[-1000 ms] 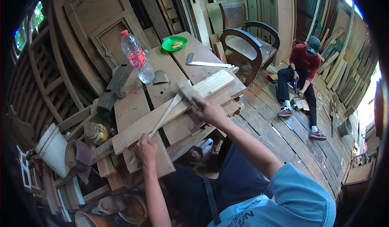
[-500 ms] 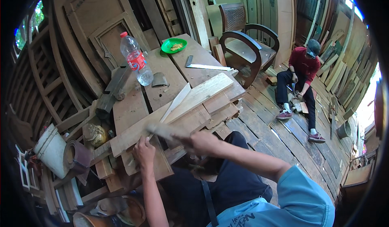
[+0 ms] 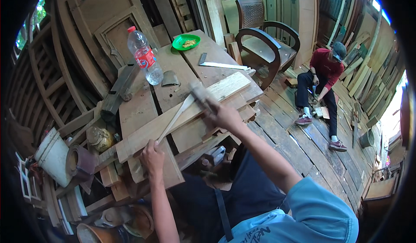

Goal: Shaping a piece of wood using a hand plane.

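A thin pale wood strip (image 3: 173,121) lies diagonally across a long board (image 3: 138,139) on the plank-topped table (image 3: 182,80). My left hand (image 3: 151,158) is closed on the strip's lower end, at the near edge of the board. My right hand (image 3: 223,117) grips a motion-blurred flat block (image 3: 203,96), which looks wooden, over the upper end of the strip. Beyond the board lie a metal square (image 3: 223,66) and a small curved scrap (image 3: 170,79).
A water bottle (image 3: 145,56) and green plate (image 3: 180,43) stand on the table, a wooden armchair (image 3: 268,43) behind it. A person in red (image 3: 325,65) sits on the plank floor at right. A bucket (image 3: 52,156) and stacked offcuts crowd the left; boards lean along the walls.
My right hand and block swept down toward my left hand half a second ago and are now back up at the strip's upper end. My left hand stays on the lower end.
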`<state>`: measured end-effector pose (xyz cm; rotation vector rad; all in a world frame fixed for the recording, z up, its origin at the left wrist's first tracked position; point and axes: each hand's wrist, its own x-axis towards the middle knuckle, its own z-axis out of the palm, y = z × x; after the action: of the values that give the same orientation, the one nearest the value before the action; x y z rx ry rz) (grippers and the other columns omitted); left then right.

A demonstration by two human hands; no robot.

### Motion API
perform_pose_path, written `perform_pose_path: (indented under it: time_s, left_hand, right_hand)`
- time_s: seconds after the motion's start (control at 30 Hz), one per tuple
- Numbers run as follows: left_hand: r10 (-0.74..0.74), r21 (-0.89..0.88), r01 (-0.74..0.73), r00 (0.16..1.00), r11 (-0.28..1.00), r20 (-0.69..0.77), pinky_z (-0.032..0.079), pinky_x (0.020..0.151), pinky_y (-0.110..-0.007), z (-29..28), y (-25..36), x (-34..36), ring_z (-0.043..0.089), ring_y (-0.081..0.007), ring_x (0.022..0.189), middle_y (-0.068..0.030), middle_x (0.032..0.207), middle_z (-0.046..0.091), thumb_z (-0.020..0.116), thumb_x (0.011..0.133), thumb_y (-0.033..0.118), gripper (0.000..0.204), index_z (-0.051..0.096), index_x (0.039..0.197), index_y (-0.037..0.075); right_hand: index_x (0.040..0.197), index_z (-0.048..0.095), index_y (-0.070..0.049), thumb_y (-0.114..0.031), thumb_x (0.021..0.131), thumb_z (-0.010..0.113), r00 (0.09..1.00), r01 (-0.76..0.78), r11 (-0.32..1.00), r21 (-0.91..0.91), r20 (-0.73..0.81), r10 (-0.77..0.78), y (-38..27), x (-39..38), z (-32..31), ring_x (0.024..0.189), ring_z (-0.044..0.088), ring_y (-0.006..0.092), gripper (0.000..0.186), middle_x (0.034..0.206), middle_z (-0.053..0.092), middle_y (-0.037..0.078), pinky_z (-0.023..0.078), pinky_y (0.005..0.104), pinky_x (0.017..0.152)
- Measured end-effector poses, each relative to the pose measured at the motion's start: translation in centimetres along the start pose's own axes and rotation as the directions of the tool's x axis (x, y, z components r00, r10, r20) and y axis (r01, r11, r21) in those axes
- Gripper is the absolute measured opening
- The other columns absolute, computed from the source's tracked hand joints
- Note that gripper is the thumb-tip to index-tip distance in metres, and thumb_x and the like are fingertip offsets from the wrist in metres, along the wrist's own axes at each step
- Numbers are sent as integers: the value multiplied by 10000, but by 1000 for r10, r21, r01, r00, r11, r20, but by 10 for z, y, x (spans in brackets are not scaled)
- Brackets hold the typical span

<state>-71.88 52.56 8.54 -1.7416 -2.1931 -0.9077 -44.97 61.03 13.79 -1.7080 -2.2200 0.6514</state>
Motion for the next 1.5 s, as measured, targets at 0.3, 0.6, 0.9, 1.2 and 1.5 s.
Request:
perform_pose_path:
  time_s: [0.3, 0.6, 0.9, 1.2, 1.5]
  left_hand:
    - [-19, 35, 18, 999, 999, 26, 472, 613, -515, -1, -5, -1, 629, -419, 741, -195, 777, 650, 550, 900, 179, 155, 575, 818, 50]
    - [16, 36, -17, 1000, 999, 14, 460, 606, -526, 4, -13, -1, 622, -423, 732, -193, 783, 649, 547, 906, 176, 154, 570, 820, 50]
    - [-7, 37, 7, 1000, 999, 11, 456, 604, -539, 7, -15, -2, 611, -449, 712, -219, 729, 630, 566, 891, 174, 159, 551, 795, 48]
    - [-10, 30, 10, 1000, 999, -1, 444, 601, -552, 12, -10, 1, 609, -456, 722, -232, 753, 633, 552, 897, 175, 156, 572, 813, 46]
    - [27, 19, -26, 999, 999, -39, 475, 601, -514, 10, -11, 0, 627, -422, 715, -199, 757, 647, 559, 896, 163, 159, 560, 796, 40]
  right_hand:
    - [938, 705, -41, -387, 834, 630, 989, 48, 995, -82, 143, -36, -25, -11, -16, 797, 693, 358, 369, 826, 693, 212, 557, 461, 719]
    - [1343, 499, -270, -299, 807, 636, 956, 278, 958, -74, 114, -269, -6, -29, 25, 791, 678, 366, 555, 863, 678, 215, 541, 479, 724]
    - [908, 706, -20, -381, 805, 604, 934, 304, 951, -57, 214, -286, -22, -43, 32, 816, 681, 398, 389, 838, 683, 226, 556, 476, 757]
    - [1296, 536, -176, -278, 811, 645, 949, 298, 951, -83, 130, -286, -9, -33, 41, 803, 677, 383, 508, 849, 671, 240, 554, 483, 729]
    - [1373, 481, -191, -380, 838, 621, 974, 226, 973, -36, -17, -227, -10, -11, 14, 701, 675, 383, 584, 754, 669, 221, 545, 495, 634]
